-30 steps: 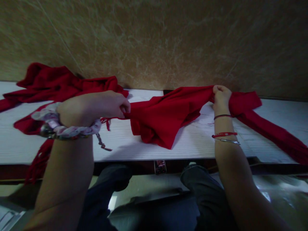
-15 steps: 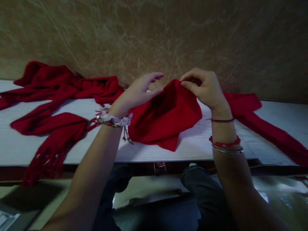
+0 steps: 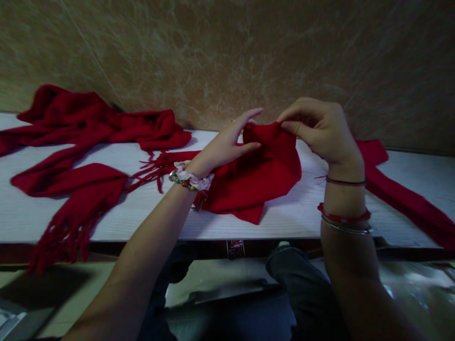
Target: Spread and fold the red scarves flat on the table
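A red scarf [image 3: 252, 177] lies bunched in the middle of the white table [image 3: 149, 218], its top fold lifted. My right hand [image 3: 318, 128] pinches that raised fold between thumb and fingers. My left hand [image 3: 229, 142] rests against the same fold, thumb under the cloth and fingers stretched out over it. The scarf's long tail [image 3: 405, 199] runs off to the right along the table.
More red scarf cloth [image 3: 88, 123] lies heaped at the back left, with a fringed end [image 3: 67, 227] hanging over the table's front edge. A mottled brown wall [image 3: 227, 57] rises right behind the table. My knees in dark trousers [image 3: 291, 270] are below the front edge.
My left hand let go of the fringed end, which dropped onto the table, and moved right to the raised fold. My right hand came left, lifting the cloth into a peak.
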A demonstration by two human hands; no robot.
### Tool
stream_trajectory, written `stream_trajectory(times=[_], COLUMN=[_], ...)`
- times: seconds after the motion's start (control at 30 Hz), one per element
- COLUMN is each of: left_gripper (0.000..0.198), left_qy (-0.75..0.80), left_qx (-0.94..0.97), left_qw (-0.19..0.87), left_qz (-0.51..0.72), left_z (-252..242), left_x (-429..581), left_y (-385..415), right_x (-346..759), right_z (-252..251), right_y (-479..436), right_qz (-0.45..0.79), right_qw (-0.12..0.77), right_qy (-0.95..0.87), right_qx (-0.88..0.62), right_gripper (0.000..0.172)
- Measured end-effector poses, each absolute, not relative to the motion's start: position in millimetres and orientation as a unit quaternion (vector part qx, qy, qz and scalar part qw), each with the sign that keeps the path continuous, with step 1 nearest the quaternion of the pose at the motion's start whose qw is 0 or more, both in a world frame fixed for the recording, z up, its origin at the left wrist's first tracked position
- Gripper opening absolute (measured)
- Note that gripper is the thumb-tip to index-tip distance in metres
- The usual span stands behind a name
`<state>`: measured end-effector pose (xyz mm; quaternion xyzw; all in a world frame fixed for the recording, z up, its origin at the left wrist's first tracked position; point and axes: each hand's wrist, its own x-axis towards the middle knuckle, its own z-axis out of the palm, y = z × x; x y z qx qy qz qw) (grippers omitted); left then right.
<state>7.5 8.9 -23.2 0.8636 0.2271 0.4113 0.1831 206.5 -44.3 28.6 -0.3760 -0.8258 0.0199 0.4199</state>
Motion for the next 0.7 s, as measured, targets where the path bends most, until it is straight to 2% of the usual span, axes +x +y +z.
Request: stream_trajectory(times=[0.17,0.37,0.47,0.57,0.7], left_gripper=[0.018,0.016,0.023,0.033,0.029], left_qy=[0.252,0.266,0.283,0.315,0.354], left_qx=[0.856,0.844,0.856,0.875,0.883], left_qw=[0.182,0.174,0.145,0.112,0.059], left_qz=[0.413,0.432,0.408,0.351,0.304], left_z=[-17,-15,-18,-19,-18], left_x=[-1,-1,3,5,1], left_y=[7,8,7,6,7], right_x=[216,232,229,223,219], right_z=[29,27,28,32,34], right_y=[-43,-35,-38,-43,-44], right_qz=[0.021,-0.049,-0.062,-0.066,-0.064], right_qw=[0.441,0.396,0.393,0.400,0.410], right_qy=[-0.808,-0.781,-0.779,-0.776,-0.772], right_qx=[-0.390,-0.481,-0.485,-0.484,-0.481], right_gripper=[0.006,0.020,0.026,0.025,0.017])
